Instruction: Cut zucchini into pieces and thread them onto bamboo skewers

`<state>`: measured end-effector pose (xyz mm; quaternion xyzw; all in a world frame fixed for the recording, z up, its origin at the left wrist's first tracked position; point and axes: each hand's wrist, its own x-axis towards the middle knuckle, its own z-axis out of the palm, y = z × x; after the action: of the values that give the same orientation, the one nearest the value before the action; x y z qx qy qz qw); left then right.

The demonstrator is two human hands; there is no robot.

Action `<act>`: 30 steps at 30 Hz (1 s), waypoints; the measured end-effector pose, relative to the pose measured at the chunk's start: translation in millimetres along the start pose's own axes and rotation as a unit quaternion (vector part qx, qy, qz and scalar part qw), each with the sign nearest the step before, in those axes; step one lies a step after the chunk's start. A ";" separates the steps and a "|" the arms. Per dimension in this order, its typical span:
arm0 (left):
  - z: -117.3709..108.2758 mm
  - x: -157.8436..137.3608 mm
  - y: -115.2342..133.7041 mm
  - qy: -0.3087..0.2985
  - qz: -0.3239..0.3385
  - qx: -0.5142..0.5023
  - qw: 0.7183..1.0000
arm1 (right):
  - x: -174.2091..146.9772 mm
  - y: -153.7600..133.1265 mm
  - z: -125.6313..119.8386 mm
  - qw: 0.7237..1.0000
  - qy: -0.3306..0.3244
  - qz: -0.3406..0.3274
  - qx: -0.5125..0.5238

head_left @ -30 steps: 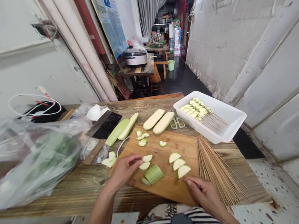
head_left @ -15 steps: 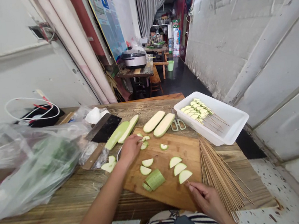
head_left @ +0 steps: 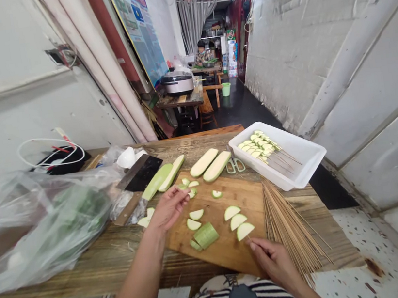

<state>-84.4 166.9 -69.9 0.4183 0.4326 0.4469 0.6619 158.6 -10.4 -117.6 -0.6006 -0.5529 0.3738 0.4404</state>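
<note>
My right hand [head_left: 275, 261] pinches the end of a thin bamboo skewer [head_left: 249, 239]. Three half-round zucchini slices [head_left: 237, 221] are in line with it, the nearest just past my fingertips. My left hand [head_left: 172, 204] is turned partly palm up, thumb and fingers drawn together beside a small cluster of zucchini slices [head_left: 192, 192]. Whether a piece is between those fingertips is hidden. On the wooden cutting board [head_left: 230, 257] lie a cut green zucchini chunk [head_left: 206, 236], two loose slices [head_left: 194, 224] to its upper left and a small end piece [head_left: 217, 194].
Bamboo skewers [head_left: 290, 230] lie fanned right of the board. Behind them, a white tray [head_left: 306, 159] holds skewered slices. Zucchini halves [head_left: 204, 162], scissors [head_left: 235, 164], a cleaver [head_left: 143, 171] and a plastic bag of greens [head_left: 71, 210] surround the board. A person [head_left: 203, 53] sits far back.
My left hand has drawn slightly back from the slice cluster and rolled its palm upward. The right hand keeps its hold on the skewer. The whole view has shifted slightly.
</note>
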 end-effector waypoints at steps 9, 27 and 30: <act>49.3 -22.8 -20.0 0.011 0.000 -0.025 1.000 | 2.0 -18.3 -0.3 0.999 -0.003 -0.033 -0.002; 67.2 -25.4 -28.9 0.055 -0.142 -0.185 0.971 | 1.3 -20.7 -2.1 0.994 -0.023 -0.078 -0.077; 68.4 -25.6 -31.0 0.063 -0.152 -0.202 0.966 | 2.1 -19.9 -2.1 0.993 -0.026 -0.079 -0.081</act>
<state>-18.3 123.3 -75.1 0.1766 0.4329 0.4443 0.7642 154.2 -8.5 -98.0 -0.5790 -0.6382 0.3070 0.4039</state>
